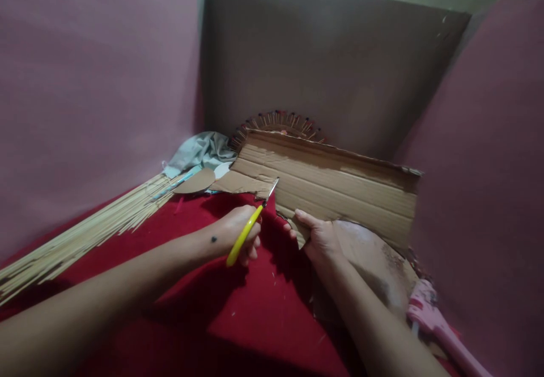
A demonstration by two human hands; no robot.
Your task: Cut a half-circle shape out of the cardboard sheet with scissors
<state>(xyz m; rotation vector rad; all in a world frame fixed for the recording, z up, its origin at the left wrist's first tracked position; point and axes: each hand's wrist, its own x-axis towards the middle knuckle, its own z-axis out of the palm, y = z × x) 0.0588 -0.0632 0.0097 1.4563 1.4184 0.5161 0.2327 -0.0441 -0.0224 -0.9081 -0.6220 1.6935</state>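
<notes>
Left hand [232, 225] is clasping yellow scissors [244, 236], fingers curled | right hand [323, 242] is pinching cardboard [340, 179] by its near edge, above red cloth [255, 323] | probably handling light, stiff, crease-prone; edges offering best hold.

passable: red cloth [259, 320], near centre | ahead: cardboard [340, 181] blocks | left: sticks [93, 231] | right: glue gun [425, 309]

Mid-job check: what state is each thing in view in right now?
Left hand: closed on the yellow scissors.
Yellow scissors: blades at the sheet's notch; opening unclear.
Cardboard sheet: notched at its lower edge, not cut through.
Right hand: gripping the sheet, thumb on top.
Sticks: loosely bunched.
Cloth: crumpled.
Pink glue gun: unheld; power unclear.
</notes>
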